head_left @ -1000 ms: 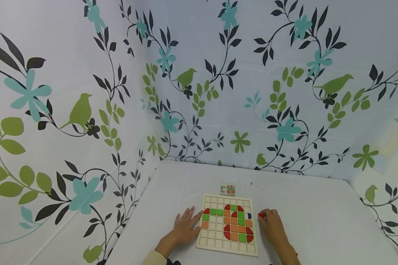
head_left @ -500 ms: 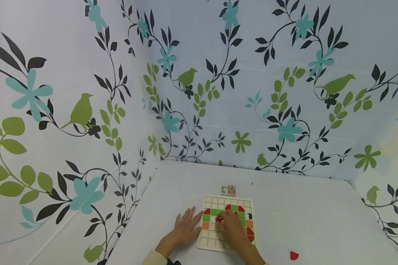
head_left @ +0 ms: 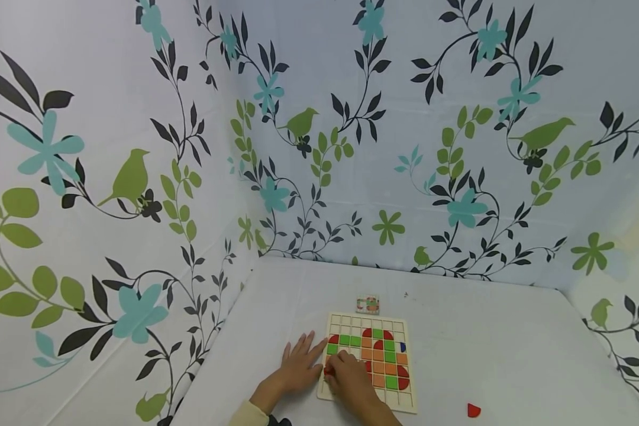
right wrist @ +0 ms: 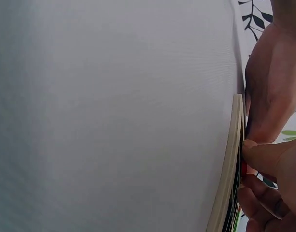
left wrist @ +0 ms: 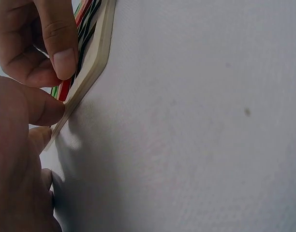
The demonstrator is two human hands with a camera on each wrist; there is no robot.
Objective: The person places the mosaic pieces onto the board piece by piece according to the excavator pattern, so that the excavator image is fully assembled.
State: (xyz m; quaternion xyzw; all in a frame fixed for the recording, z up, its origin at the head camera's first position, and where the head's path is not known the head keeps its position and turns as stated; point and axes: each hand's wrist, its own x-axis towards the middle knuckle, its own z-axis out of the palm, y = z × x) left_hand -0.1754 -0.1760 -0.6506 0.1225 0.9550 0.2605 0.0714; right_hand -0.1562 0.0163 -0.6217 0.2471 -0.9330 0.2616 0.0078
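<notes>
My left hand (head_left: 298,364) lies on the white table with its fingers spread, fingertips and thumb touching the left edge of a wooden grid board (head_left: 370,403). My right hand (head_left: 350,381) reaches over the board. Its thumb and fingers pinch a red tile (head_left: 328,370) at the leftmost column, low on the board. The right wrist view also shows that red tile (right wrist: 244,168) between thumb and fingers, at the board's edge. Green, orange and red tiles fill several squares, with one blue tile (head_left: 403,347) at the right. My right hand hides some middle squares.
A small picture card (head_left: 368,305) lies just behind the board. One loose red rounded tile (head_left: 474,410) rests on the table (head_left: 490,337) at the front right. A cloth (head_left: 319,148) printed with leaves and birds hangs behind and at the sides.
My right hand has carried the red tile from right of the board, across it, to the leftmost column. The left hand stays at the board's left edge.
</notes>
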